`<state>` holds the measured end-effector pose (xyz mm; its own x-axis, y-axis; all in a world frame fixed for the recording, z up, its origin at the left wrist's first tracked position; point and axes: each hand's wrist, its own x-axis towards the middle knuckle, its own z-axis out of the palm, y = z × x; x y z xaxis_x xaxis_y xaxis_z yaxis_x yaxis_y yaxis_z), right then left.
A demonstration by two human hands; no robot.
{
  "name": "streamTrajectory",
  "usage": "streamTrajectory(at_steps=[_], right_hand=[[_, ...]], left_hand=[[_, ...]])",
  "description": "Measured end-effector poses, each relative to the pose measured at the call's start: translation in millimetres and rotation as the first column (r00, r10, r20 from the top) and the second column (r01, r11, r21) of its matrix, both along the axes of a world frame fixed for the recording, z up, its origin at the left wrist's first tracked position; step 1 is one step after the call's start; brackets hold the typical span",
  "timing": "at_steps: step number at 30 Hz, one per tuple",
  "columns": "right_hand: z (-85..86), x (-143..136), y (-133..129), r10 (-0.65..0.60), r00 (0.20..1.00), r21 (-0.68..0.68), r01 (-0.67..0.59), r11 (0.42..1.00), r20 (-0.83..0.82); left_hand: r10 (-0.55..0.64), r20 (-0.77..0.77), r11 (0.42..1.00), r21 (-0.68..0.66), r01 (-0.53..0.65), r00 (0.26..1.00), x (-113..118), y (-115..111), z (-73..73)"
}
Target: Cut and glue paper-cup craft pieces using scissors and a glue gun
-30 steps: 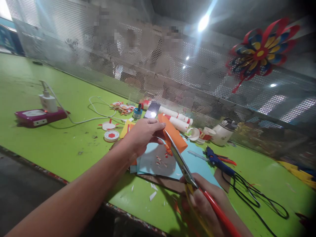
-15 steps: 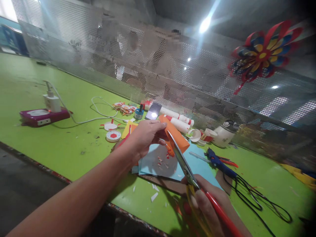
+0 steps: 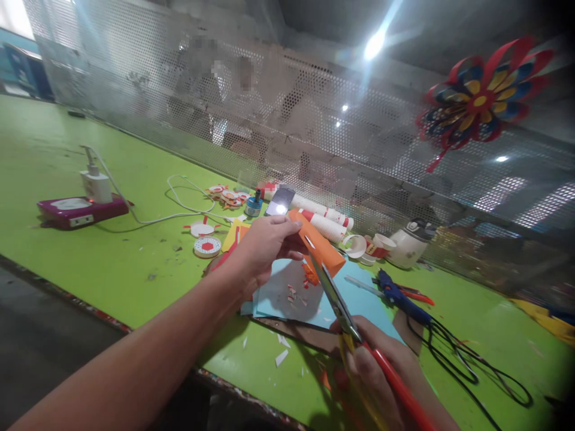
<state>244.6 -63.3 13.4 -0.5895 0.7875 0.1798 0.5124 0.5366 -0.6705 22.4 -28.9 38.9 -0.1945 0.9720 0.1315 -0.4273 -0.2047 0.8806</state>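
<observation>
My left hand (image 3: 278, 239) pinches a folded piece of orange paper (image 3: 323, 245) between thumb and fingers. In my right hand (image 3: 381, 359) is a pair of scissors (image 3: 336, 299) with red and yellow handles. Their blades are slightly parted, and the paper's lower edge lies between them; one tip shows on the paper's upper face. Below the paper, small orange and white scraps (image 3: 296, 293) lie on light blue sheets (image 3: 363, 293). Orange and yellow paper (image 3: 236, 233) sticks out beyond my left wrist.
A glue gun (image 3: 399, 296) with a black cord lies at the right, near a white kettle-like pot (image 3: 411, 242). Behind are paper-cup stacks (image 3: 323, 226) and a phone (image 3: 281, 202). A purple power strip (image 3: 81, 209) stands left on the green table (image 3: 153, 251). A paper flower (image 3: 483, 99) hangs upper right.
The scissor blades have parted slightly and shifted on the orange paper, with a tip now poking out above it. My left hand has barely moved.
</observation>
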Motion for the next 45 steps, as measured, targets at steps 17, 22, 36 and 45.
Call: streamTrajectory(at_steps=[17, 22, 36, 45], right_hand=[[3.1, -1, -4, -0.043, 0.999, -0.013, 0.043, 0.999, -0.017], [1.6, 0, -4, -0.048, 0.998, 0.08, 0.044, 0.996, 0.043], [1.9, -5, -3, -0.017, 0.998, -0.042, 0.014, 0.999, -0.055], [1.7, -5, -4, -0.038, 0.998, 0.052, 0.04, 0.998, -0.048]], left_hand=[[-0.019, 0.02, 1.0, -0.003, 0.019, 1.0, 8, -5, 2.5], [0.007, 0.036, 1.0, -0.028, -0.006, 0.999, 6, -4, 4.5], [-0.002, 0.038, 1.0, 0.01, 0.002, 0.999, 11, -4, 0.5], [0.009, 0.074, 1.0, 0.003, -0.009, 0.997, 12, -5, 1.5]])
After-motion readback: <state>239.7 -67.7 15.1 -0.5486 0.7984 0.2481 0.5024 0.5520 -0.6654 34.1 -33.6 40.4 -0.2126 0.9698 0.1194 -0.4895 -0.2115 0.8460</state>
